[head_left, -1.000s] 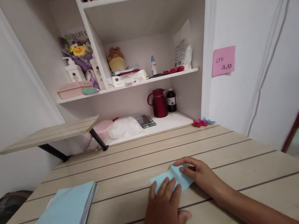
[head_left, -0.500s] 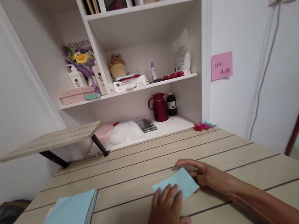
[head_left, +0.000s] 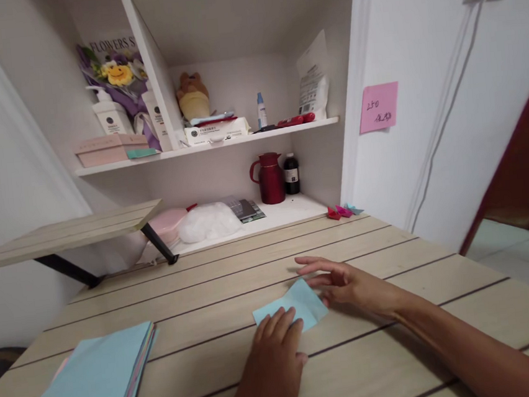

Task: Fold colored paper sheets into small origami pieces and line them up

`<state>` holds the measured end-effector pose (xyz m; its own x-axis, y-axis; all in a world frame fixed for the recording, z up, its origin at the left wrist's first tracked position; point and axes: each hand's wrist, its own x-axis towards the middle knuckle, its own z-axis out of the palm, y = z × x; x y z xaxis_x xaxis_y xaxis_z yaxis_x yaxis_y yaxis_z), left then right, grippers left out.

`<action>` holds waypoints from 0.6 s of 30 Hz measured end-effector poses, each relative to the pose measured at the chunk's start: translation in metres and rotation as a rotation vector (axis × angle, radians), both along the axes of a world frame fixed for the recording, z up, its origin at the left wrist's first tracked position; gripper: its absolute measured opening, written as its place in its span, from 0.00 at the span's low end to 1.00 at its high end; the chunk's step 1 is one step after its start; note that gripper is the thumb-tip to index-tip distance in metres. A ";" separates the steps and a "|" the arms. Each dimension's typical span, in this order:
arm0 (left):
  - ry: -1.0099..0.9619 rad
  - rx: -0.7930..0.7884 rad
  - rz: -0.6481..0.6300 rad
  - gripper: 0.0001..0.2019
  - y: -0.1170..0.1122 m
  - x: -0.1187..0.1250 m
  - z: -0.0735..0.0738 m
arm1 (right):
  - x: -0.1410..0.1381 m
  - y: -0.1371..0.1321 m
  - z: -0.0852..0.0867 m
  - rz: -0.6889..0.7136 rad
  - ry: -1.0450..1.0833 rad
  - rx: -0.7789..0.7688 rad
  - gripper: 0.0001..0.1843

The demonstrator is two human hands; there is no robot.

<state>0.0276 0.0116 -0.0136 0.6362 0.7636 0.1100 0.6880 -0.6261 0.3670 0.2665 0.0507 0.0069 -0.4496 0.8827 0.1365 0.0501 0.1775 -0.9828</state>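
A light blue sheet of paper (head_left: 298,304), longer than it is tall, lies on the wooden table. My left hand (head_left: 280,340) rests on its lower left part, fingers stretched flat and covering that area. At the paper's right end is my right hand (head_left: 335,279), its fingers spread and slightly bent, the thumb low by the right corner. Near that corner the paper shows a faint crease or bend. Whether the right fingertips touch the paper, I cannot tell.
A stack of coloured paper (head_left: 85,378), blue on top, lies at the left. Small folded paper pieces (head_left: 343,211) sit at the table's back edge. Behind stand shelves with a red jug (head_left: 271,179) and a dark bottle (head_left: 291,174). A small raised shelf (head_left: 71,232) stands back left.
The view has shifted, so everything sits further left and higher. My right hand's fingers have spread a little at the paper's right end, where a bend now shows. The left hand stays on the paper.
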 end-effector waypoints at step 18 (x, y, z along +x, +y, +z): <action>-0.191 0.105 0.056 0.28 0.010 -0.009 -0.041 | -0.007 0.003 -0.009 -0.009 -0.423 0.447 0.15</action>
<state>0.0190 0.0220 -0.0546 0.5535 0.7748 0.3055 0.6469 -0.6309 0.4283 0.2591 0.0532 -0.0023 -0.5381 0.7856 0.3055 0.4234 0.5653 -0.7079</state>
